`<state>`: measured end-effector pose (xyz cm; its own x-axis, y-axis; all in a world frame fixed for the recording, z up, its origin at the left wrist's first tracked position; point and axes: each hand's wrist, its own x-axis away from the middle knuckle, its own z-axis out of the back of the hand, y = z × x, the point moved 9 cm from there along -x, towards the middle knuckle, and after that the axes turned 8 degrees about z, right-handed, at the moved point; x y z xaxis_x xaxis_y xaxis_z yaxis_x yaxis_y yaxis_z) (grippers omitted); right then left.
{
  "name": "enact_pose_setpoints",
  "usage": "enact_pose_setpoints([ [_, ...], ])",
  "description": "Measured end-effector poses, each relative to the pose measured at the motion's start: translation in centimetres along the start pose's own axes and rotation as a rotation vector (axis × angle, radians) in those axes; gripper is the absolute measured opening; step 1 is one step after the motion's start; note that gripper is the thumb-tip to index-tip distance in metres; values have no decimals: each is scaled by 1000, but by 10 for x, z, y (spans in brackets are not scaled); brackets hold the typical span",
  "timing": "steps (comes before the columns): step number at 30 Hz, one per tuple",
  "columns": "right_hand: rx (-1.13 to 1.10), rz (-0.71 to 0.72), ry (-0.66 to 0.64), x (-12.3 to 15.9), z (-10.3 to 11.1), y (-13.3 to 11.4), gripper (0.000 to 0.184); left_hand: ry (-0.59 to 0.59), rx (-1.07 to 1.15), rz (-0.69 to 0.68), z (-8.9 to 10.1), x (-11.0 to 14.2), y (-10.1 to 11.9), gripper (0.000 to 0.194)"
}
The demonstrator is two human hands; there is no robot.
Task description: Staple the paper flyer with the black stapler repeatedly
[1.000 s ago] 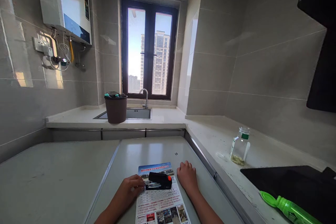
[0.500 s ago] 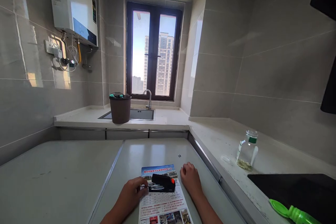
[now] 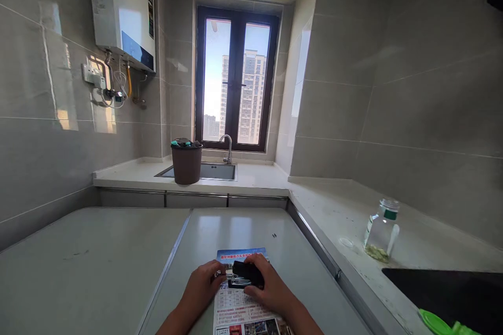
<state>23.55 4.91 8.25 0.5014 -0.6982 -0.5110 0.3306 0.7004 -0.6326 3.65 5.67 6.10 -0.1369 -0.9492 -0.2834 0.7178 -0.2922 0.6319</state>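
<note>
A black stapler (image 3: 238,283) lies on its side over a printed flyer (image 3: 231,301), its metal magazine showing at the left end. My right hand (image 3: 271,288) is closed round the stapler's right end, thumb below and fingers above, hiding the orange spot there. At the other end, my left hand (image 3: 204,278) pinches the shiny metal part sticking out of the stapler. The fingertips partly cover that metal piece. Beyond the flyer, two tiny dark strips (image 3: 274,235) rest on the white tabletop (image 3: 236,225).
On the right counter stand a glass jar (image 3: 381,233) and a clear round lid (image 3: 346,242). A green flip-cap bottle (image 3: 436,322) lies by a black panel (image 3: 440,288). A brown bucket (image 3: 186,165) sits at the sink (image 3: 216,171).
My right hand has moved left from the tabletop onto the stapler and closed round its end. My left hand stays at the metal end. The view has turned slightly left.
</note>
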Motion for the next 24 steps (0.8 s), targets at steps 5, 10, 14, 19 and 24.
enact_pose_setpoints([
  [5,61,-64,-16,5,-9,10,45,-8,22,11,-1,-1,-2,15],
  [10,69,-28,-26,6,-9,10,46,-41,42,-22,-2,0,1,16],
  [14,69,5,-34,5,-9,6,47,-63,36,-54,-1,-1,4,19],
  [19,45,28,-42,4,-8,2,47,-76,4,-70,-3,-1,3,19],
  [24,35,3,-29,4,-6,1,48,-64,-24,-125,-4,2,5,19],
])
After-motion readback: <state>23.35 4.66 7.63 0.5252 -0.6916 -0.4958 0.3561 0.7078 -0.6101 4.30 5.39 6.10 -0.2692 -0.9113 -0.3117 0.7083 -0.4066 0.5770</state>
